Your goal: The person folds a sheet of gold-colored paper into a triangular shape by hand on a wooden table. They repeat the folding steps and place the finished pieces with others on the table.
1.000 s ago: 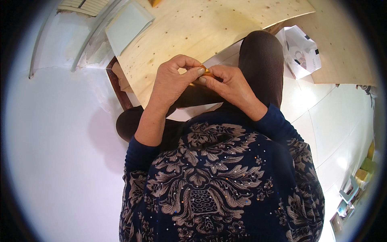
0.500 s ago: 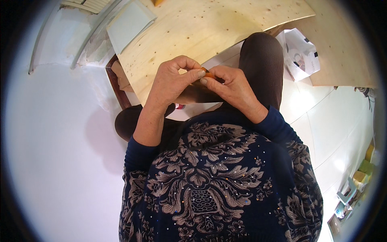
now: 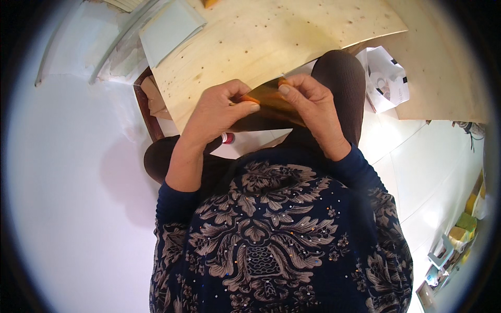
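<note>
A dark amber, see-through sheet (image 3: 270, 103), possibly plastic film, is stretched between my two hands above my lap. My left hand (image 3: 216, 110) pinches its left side, thumb over the fingers, where an orange edge shows. At the upper right corner, my right hand (image 3: 314, 107) grips it between thumb and curled fingers, with another bit of orange at the fingertips. The sheet's lower part lies against the dark trousers, so its bottom edge is hard to make out.
Just beyond my hands stands a pale wooden table (image 3: 250, 47), with a flat grey-white panel (image 3: 169, 34) at its left. A white bag (image 3: 386, 78) is right of my dark-trousered knee (image 3: 342, 86). A red round thing (image 3: 228, 138) shows below my left hand.
My hands were close together with the fingertips meeting. They have moved apart, and the amber sheet is now spread open between them.
</note>
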Motion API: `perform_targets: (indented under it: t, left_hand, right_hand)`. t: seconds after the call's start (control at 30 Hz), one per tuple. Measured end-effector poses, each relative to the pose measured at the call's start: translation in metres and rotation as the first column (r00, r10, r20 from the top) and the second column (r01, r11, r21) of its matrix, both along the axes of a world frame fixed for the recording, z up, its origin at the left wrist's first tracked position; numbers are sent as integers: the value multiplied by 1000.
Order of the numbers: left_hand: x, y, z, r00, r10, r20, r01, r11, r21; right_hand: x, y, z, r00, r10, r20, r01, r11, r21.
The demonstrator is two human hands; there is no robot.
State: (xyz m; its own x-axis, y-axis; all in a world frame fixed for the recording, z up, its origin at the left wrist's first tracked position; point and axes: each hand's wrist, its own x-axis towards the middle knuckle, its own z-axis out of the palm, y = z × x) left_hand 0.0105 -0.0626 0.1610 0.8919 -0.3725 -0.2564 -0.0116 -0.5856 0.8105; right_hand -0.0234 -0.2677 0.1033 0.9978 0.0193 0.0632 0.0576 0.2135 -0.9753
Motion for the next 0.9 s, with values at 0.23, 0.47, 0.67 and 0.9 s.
perform_targets:
  t: [0.23, 0.47, 0.67, 0.9]
  left_hand:
    - [0, 39, 8, 996, 61, 59, -62, 998, 18]
    - [5, 69, 17, 972, 216, 88, -202, 968, -149]
    - [4, 68, 14, 932, 349, -94, -336, 744, -577]
    - [2, 68, 13, 911, 399, -102, -347, 611, -711]
  right_hand:
    - [2, -16, 5, 993, -110, -30, 113, 987, 114]
    - [11, -42, 2, 962, -272, -34, 274, 954, 121]
    - [17, -48, 3, 938, -345, 20, 329, 909, 254]
    - [14, -44, 6, 938, -346, 28, 328, 910, 252]
